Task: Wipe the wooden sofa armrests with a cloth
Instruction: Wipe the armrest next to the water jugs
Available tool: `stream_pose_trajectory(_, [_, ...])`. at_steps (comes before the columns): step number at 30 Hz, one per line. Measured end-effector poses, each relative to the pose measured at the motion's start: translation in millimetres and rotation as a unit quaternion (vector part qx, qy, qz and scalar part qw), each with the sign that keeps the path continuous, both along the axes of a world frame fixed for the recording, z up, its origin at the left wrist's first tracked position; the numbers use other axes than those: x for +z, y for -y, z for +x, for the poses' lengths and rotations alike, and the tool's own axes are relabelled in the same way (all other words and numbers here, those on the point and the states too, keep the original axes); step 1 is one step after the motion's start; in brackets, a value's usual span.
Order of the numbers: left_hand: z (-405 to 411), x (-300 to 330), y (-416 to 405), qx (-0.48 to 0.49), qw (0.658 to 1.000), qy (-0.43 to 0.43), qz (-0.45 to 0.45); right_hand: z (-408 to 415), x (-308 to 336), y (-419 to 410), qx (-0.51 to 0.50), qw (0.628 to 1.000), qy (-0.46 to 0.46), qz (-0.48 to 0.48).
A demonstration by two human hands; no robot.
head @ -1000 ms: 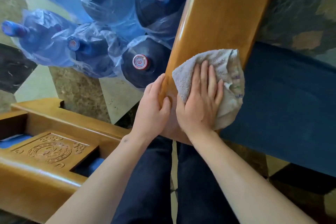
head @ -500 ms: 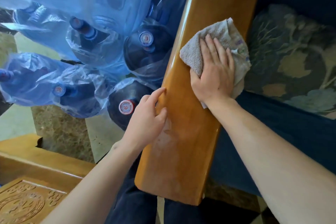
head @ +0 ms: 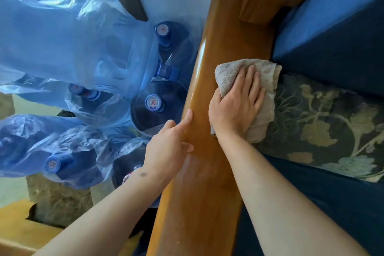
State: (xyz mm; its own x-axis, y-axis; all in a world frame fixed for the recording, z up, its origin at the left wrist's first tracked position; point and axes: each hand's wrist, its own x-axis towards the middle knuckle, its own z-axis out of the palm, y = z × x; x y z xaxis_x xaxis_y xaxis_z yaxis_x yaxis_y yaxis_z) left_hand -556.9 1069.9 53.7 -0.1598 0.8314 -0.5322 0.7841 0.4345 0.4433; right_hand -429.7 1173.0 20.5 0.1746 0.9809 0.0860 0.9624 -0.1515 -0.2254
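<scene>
A long glossy wooden armrest [head: 207, 183] runs from the bottom middle up to the top of the view. My right hand [head: 236, 104] lies flat on a beige terry cloth [head: 266, 77], pressing it onto the armrest's right half about midway along; the cloth hangs over the inner edge. My left hand [head: 169, 147] rests on the armrest's left edge just behind, forefinger stretched forward along the wood and thumb on top, holding nothing. A dull smeared patch shows on the wood near my left wrist.
Several blue water jugs [head: 153, 104] wrapped in blue plastic crowd the floor left of the armrest. To the right lie a floral cushion [head: 324, 122] and blue sofa cushions [head: 336, 33]. Another wooden furniture piece [head: 18, 233] shows at bottom left.
My right hand has slid the cloth farther along the armrest, away from me. My left hand followed along the left edge, and my head moved forward over the armrest.
</scene>
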Motion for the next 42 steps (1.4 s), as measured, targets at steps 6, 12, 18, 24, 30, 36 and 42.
stream_pose_trajectory(6, [3,5,-2,0.012,1.0,0.016,-0.019,-8,-1,-56,0.013,1.0,0.027,0.001])
stream_pose_trajectory(12, [6,2,-2,0.031,0.999,0.021,-0.03,-13,-3,-69,0.04,0.998,0.054,-0.008])
stream_pose_trajectory(18, [1,-7,2,0.005,1.0,0.005,-0.006,-13,-1,-74,0.112,0.992,0.063,-0.02])
stream_pose_trajectory(24, [-5,-9,43,0.067,0.987,0.121,0.083,5,-5,-9,0.312,0.948,0.059,-0.011])
stream_pose_trajectory(30, [1,-2,141,0.238,0.94,0.223,0.098,9,-5,57,0.346,0.937,0.053,-0.009])
stream_pose_trajectory(36, [4,7,233,-0.001,0.992,0.107,0.063,16,0,148,0.353,0.935,0.026,-0.026])
stream_pose_trajectory(42, [-5,5,296,0.074,0.985,0.124,0.092,17,1,257,0.372,0.926,0.012,-0.057])
